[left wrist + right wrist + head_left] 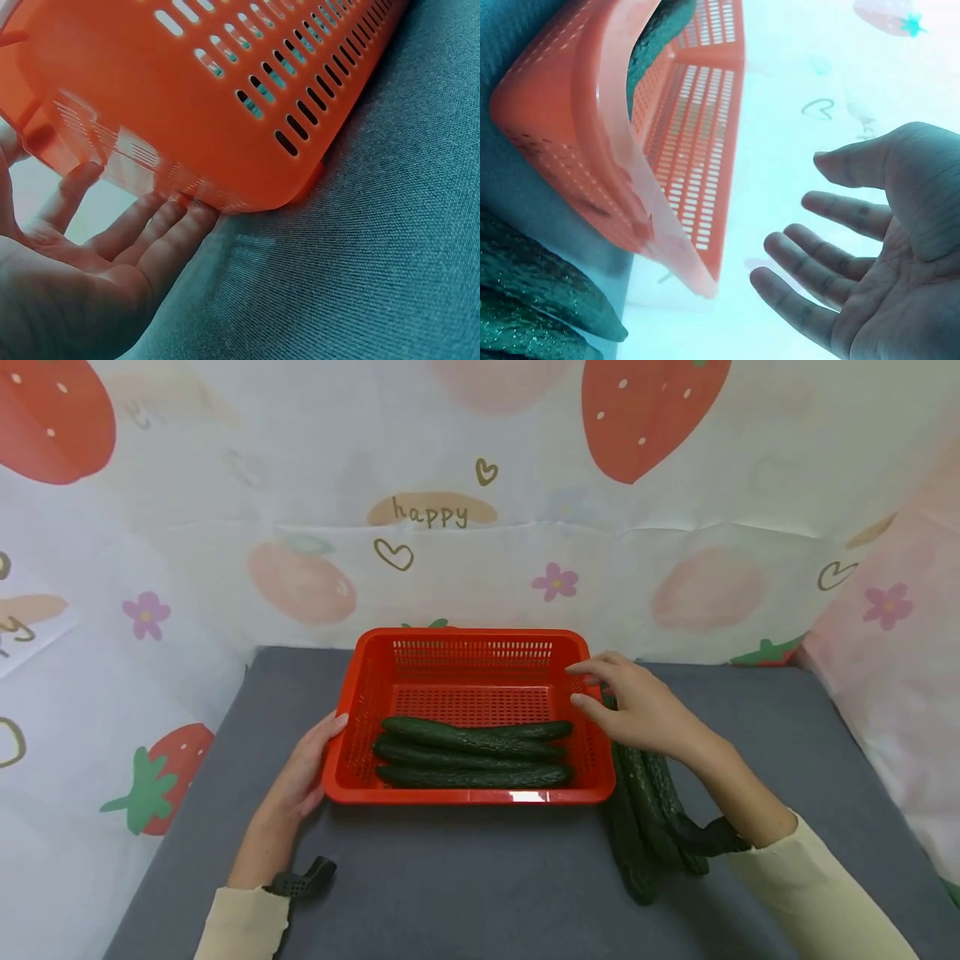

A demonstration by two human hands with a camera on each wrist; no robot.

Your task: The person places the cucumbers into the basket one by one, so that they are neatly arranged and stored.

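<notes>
A red plastic basket with slotted walls stands on the grey table. Several dark green cucumbers lie lengthwise in its near half. At the basket's left side, my left hand holds the rim, thumb on top; the left wrist view shows its fingers against the outer wall. My right hand is raised by the right rim with its fingers spread. Nothing is in that hand, and in the right wrist view it is apart from the basket. Beneath the right forearm lie more cucumbers, partly hidden.
Grey cloth covers the table. Behind it hangs a white curtain printed with strawberries, hearts and flowers, which also runs along both sides. The loose cucumbers lie close to the basket's right wall.
</notes>
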